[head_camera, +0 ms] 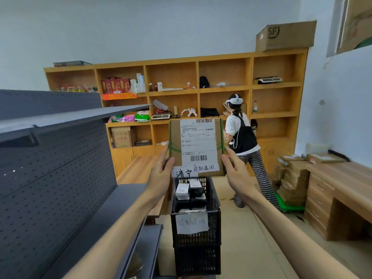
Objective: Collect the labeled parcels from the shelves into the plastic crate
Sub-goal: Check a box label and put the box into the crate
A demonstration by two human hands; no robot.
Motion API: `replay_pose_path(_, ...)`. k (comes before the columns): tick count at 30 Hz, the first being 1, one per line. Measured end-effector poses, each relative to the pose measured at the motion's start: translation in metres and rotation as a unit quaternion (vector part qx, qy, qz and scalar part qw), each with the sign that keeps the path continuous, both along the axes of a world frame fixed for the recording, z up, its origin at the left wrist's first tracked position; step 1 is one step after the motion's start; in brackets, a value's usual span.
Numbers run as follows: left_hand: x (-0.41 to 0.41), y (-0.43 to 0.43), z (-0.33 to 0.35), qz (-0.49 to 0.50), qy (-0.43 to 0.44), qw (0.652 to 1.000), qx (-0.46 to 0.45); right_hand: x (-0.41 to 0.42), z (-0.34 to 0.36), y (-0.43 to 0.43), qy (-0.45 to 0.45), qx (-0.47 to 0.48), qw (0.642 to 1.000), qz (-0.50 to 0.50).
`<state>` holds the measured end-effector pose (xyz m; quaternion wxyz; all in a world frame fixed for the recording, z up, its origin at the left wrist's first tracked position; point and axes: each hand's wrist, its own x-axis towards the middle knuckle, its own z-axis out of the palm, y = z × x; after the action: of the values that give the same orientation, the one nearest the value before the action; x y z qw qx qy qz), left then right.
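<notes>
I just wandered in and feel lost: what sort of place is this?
Probably a parcel pickup or sorting room. Both hands hold a labeled cardboard parcel above a black plastic crate of packages, and more boxes are stacked beside a desk.

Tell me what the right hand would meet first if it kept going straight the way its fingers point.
The right hand is already on the cardboard parcel, fingers pointing up along its right edge. Beyond the fingertips the way looks free; the wooden shelves stand well behind, though depth is unclear.
</notes>
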<state>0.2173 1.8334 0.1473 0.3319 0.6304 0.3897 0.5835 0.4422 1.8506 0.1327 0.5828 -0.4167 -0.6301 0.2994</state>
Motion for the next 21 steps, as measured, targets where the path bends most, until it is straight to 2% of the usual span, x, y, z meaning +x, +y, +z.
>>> replay_pose_path(8,0.000,0.139,-0.014,0.005,-0.016,1.000,-0.011,-0.002,-0.001,0.135,-0.007,-0.024,1.000,0.015)
replay_pose_path(21,-0.016,0.367,-0.039,0.009,-0.004,0.999,-0.042,-0.017,-0.012,0.340,-0.032,-0.050,0.998,-0.038)
